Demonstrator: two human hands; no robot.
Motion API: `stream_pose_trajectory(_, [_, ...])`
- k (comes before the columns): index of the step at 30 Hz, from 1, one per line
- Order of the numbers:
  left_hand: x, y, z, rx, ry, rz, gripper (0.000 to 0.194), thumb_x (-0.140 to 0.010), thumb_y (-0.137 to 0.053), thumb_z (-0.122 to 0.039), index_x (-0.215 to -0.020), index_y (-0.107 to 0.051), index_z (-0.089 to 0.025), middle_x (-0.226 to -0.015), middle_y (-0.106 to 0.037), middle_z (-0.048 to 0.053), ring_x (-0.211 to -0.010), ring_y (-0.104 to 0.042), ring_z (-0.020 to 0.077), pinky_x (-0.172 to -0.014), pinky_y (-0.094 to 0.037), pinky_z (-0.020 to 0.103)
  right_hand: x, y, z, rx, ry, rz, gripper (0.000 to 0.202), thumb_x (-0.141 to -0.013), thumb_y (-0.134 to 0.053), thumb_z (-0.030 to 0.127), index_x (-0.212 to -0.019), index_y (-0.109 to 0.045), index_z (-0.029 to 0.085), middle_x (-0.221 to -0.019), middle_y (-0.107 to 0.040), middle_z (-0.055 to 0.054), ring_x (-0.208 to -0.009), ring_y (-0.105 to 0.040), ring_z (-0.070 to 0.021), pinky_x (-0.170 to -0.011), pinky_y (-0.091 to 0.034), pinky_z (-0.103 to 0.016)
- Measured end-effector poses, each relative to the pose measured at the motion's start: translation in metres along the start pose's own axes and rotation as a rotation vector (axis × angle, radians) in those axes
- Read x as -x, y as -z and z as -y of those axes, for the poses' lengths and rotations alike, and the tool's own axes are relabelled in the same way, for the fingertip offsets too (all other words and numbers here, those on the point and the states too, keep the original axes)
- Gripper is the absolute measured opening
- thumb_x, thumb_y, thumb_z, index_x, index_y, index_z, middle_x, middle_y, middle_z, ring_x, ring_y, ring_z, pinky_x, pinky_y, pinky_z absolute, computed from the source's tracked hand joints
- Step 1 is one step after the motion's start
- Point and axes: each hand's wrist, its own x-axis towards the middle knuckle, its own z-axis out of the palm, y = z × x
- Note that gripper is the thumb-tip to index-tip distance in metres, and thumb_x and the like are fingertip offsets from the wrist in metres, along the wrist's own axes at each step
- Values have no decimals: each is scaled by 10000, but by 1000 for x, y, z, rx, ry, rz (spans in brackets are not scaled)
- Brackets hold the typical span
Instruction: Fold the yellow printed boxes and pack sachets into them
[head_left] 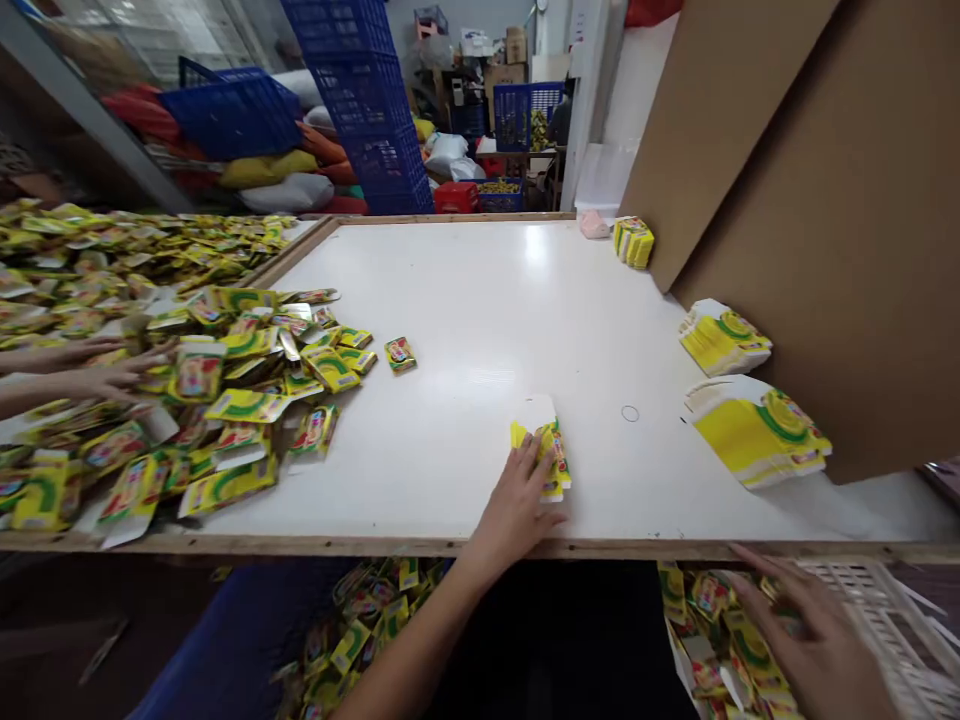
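Note:
My left hand [519,497] lies on a yellow, green and white carton [553,445] near the table's front edge. Its fingers rest over the printed face and the thumb is spread apart on the white surface. The carton's white flap points away from me. Over to the right, my right hand [814,625] hovers above a container of small yellow boxes [750,650] below the table edge. It is slightly blurred, its fingers are apart, and I see nothing held in it.
Another person's hands [97,380] reach into a heap of yellow boxes [247,400] at left. One small box [400,354] lies apart. Stacks of flat cartons [757,430] sit at right beside cardboard sheets [840,220]. Blue crates [375,120] stand behind the white table [450,270].

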Motion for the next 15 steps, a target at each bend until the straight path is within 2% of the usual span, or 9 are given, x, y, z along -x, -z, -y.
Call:
stream_pose_trajectory(2, [-7, 2, 14, -2, 7, 30, 653, -674, -751, -104, -1291, -575, -227, -1490, -423, 137, -1409, -308, 361, -1145, -237, 600, -1, -23, 22, -42, -63, 119, 407, -749, -661, 554, -1035, -744, 275, -1131, -700, -82, -1007, -629, -315, -877, -488, -443])
stream_pose_trajectory(5, [-9, 8, 19, -9, 8, 45, 460, -738, -690, -103, -1177, -668, -239, -1377, -565, 112, -1313, -467, 363, -1083, -379, 570, -1, -55, 50, -190, -94, 212, 392, -781, -651, 526, -1040, -741, 246, -1066, -730, -77, -969, -645, -285, -829, -506, -378])
stream_pose_trajectory(8, [-5, 14, 9, -26, -17, 40, 311, -834, -601, -143, -1106, -712, -244, -1280, -646, 98, -1208, -578, 343, -1023, -458, 537, -1, -77, 69, -331, -133, 266, 395, -812, -627, 531, -1017, -749, 216, -913, -754, -75, -773, -649, -234, -710, -517, -333])
stream_pose_trajectory(11, [7, 7, -8, -31, -91, 26, 335, -919, -466, -146, -1157, -686, -228, -1252, -664, 103, -1187, -604, 284, -1046, -452, 490, -2, -94, 80, -536, -209, 289, 459, -844, -571, 572, -995, -749, 176, -737, -732, -53, -556, -571, -167, -604, -496, -304])
stream_pose_trajectory(13, [19, -3, -18, 3, -222, 99, 360, -927, -457, -128, -1213, -649, -233, -1249, -666, 93, -1212, -588, 246, -1077, -433, 448, -3, -102, 84, -688, -269, 278, 463, -808, -613, 584, -970, -740, 170, -681, -710, -31, -528, -564, -156, -562, -485, -288])
stream_pose_trajectory(15, [29, -12, -26, 88, -355, 185, 365, -908, -521, -134, -1235, -632, -251, -1285, -644, 86, -1263, -543, 244, -1106, -402, 441, -4, -106, 86, -800, -308, 241, 430, -745, -698, 560, -931, -722, 173, -735, -725, -35, -617, -629, -183, -601, -509, -294])
